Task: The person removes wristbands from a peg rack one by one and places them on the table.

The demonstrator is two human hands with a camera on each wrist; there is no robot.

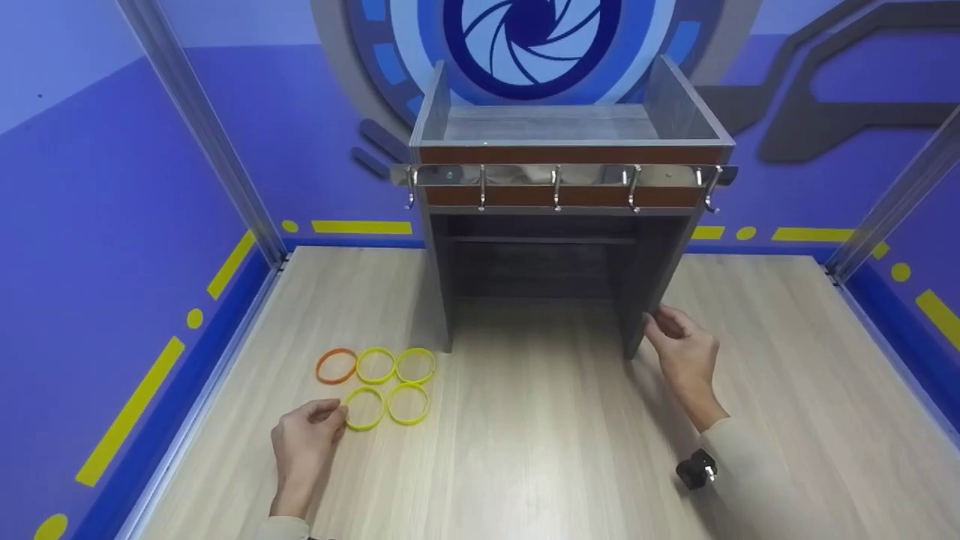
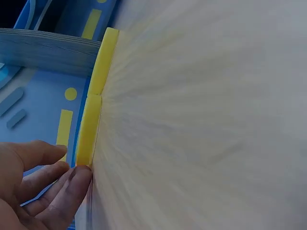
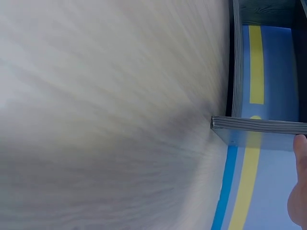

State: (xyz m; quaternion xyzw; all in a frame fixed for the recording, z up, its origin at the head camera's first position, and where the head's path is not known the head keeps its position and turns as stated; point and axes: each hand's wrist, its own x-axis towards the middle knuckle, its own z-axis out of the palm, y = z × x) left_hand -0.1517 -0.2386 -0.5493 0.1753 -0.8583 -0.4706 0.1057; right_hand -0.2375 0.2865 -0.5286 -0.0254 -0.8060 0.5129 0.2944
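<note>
Flat on the table lie several yellow rings [image 1: 409, 384] and one orange ring [image 1: 317, 373], grouped left of a grey wooden rack [image 1: 442, 300]. My left hand [image 1: 304, 439] touches the left edge of the nearest yellow ring [image 1: 365, 429]. In the left wrist view, one fingertip [image 2: 82, 175] meets the end of a yellow ring [image 2: 87, 132], while another finger stands apart from it. My right hand [image 1: 686, 360] rests with its fingertips against the rack's right side panel [image 1: 660, 277]. The right wrist view shows only a digit [image 3: 301, 153] at that panel's edge [image 3: 259, 125].
A metal strip with several hooks [image 1: 556, 187] runs across the rack's front, below an open tray top [image 1: 547, 124]. Blue walls [image 1: 82, 225] with yellow marks and metal corner posts [image 1: 202, 127] surround the wooden table [image 1: 525, 450].
</note>
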